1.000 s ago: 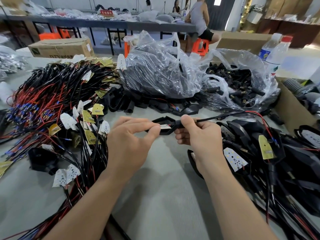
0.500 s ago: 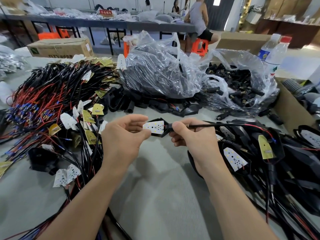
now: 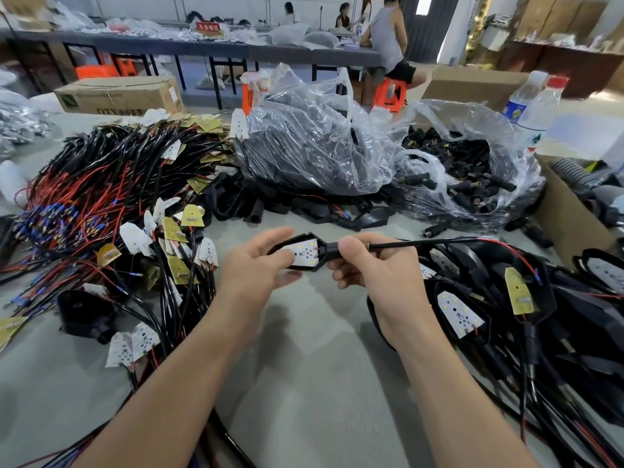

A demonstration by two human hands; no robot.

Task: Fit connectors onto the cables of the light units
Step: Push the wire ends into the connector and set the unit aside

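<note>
Rotated face-up, angular black light unit: left hand grips it, right hand pinches cable.

the light unit has a black housing and a white board dotted with small pale squares and dark holes. its cable is black with a brass-coloured tip. the wire pile mixes black and red strands with blue ends, strewn with white boards and mustard-yellow boards. the bags are clear over black parts. the table is grey, the cardboard box brown, the stools orange, the bottle cap red.
</note>
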